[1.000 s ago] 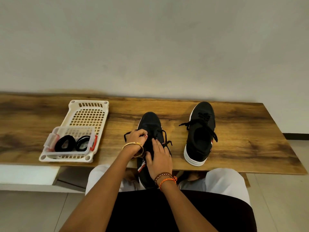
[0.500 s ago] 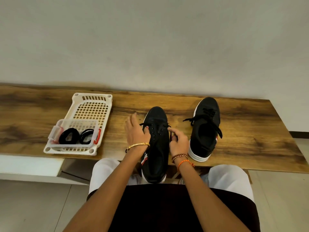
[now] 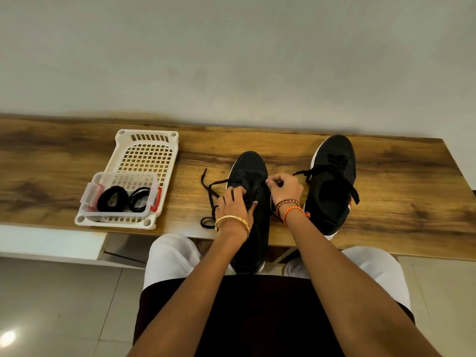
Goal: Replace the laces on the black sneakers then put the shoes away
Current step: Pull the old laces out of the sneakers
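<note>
Two black sneakers stand on the wooden table point(image 3: 401, 202). The near sneaker point(image 3: 251, 166) points away from me, with its heel hanging over the front edge. My left hand point(image 3: 233, 204) lies on its eyelet area, fingers curled over the upper. My right hand point(image 3: 286, 188) is at the shoe's right side, fingertips pinching the black lace point(image 3: 210, 194). A long loose part of that lace trails over the table to the left of the shoe. The second sneaker point(image 3: 332, 199) stands to the right, still laced, with its ends hanging loose.
A white slotted basket point(image 3: 148, 140) sits at the left of the table. Inside its near end is a small clear box point(image 3: 90, 194) with red clips that holds coiled black laces point(image 3: 112, 199). A plain wall rises behind the table. My lap is under the front edge.
The lace now trails loose on the table left of the near sneaker. My left hand has moved from beside the shoe onto its eyelets, and my right hand has shifted up its right side.
</note>
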